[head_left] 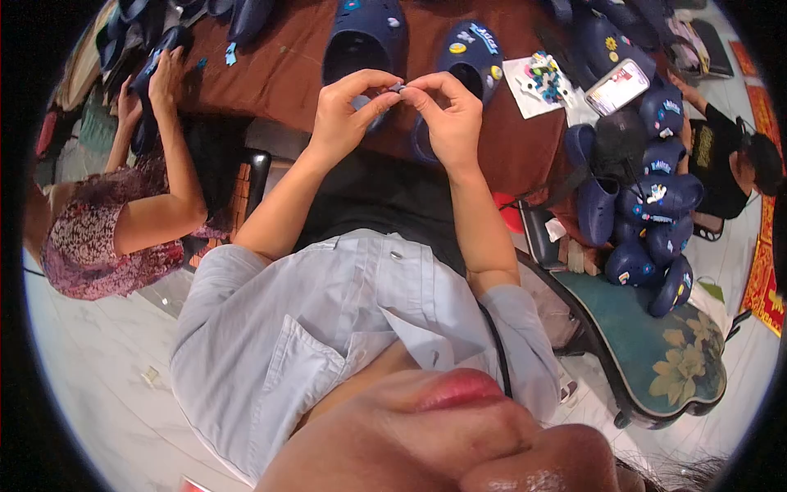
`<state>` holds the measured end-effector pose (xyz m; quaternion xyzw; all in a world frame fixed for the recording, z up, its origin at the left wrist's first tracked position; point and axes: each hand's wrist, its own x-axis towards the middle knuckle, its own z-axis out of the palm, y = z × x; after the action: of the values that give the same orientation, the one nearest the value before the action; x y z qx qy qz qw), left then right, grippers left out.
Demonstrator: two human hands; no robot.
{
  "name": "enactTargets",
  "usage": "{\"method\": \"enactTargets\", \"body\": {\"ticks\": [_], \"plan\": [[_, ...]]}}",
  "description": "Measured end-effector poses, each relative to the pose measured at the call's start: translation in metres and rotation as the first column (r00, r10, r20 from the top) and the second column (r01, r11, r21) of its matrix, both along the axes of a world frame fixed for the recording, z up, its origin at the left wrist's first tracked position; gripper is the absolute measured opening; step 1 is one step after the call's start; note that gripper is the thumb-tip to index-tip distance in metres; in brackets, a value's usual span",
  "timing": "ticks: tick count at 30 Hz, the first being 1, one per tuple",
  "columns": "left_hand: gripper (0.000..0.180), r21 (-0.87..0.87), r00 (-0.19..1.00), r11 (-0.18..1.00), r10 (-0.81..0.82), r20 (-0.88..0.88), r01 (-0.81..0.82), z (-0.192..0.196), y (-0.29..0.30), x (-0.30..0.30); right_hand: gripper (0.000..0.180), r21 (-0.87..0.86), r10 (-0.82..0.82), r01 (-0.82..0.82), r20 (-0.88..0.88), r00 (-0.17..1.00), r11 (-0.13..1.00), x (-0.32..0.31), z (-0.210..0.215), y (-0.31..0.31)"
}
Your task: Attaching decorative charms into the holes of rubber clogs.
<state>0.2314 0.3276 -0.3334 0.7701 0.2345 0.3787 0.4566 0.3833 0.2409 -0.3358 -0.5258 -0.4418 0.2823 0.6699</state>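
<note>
My left hand [351, 111] and my right hand [449, 115] meet above the near edge of the brown-covered table. Thumbs and forefingers of both pinch a small greyish piece [397, 88], mostly hidden by the fingertips; its kind is too small to make out. Just beyond my left hand lies a navy clog [365, 37] with a few charms on its upper. Beyond my right hand is another navy clog [469, 53], decorated with white, yellow and blue charms. To its right, a pile of colourful shoe charms [543, 80] rests on white paper.
A phone [617, 86] leans at the right, beside several stacked navy clogs [660, 197]. A green floral chair seat [648, 336] stands below them. At the left, a co-worker [123, 213] handles a navy clog [156, 70]; another person [721, 160] is at the far right.
</note>
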Motion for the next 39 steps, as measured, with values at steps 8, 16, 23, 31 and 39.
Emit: {"method": "enactTargets", "body": {"ticks": [8, 16, 23, 31, 39], "plan": [[0.021, -0.337, 0.953, 0.934, 0.205, 0.222, -0.123, -0.013, 0.031, -0.027, 0.025, 0.195, -0.223, 0.117, 0.719, 0.658, 0.974, -0.009, -0.001, 0.027], [0.019, -0.291, 0.873, 0.888, 0.426, 0.237, -0.355, -0.030, 0.113, -0.018, 0.037, -0.025, -0.063, 0.196, 0.898, 0.435, 0.980, -0.010, -0.030, 0.033], [0.018, -0.317, 0.949, 0.909, 0.308, 0.071, -0.271, -0.051, 0.135, -0.001, 0.031, -0.042, -0.044, 0.191, 0.903, 0.427, 0.981, -0.009, -0.032, 0.034], [0.017, -0.051, 0.962, 0.967, 0.254, 0.098, -0.250, -0.058, 0.140, -0.002, 0.029, -0.040, -0.049, 0.215, 0.918, 0.393, 0.976, -0.010, -0.031, 0.036], [0.019, 0.258, 0.961, 0.926, 0.263, 0.085, -0.276, -0.056, 0.143, -0.002, 0.028, -0.041, -0.049, 0.209, 0.912, 0.407, 0.977, -0.011, -0.031, 0.035]]}}
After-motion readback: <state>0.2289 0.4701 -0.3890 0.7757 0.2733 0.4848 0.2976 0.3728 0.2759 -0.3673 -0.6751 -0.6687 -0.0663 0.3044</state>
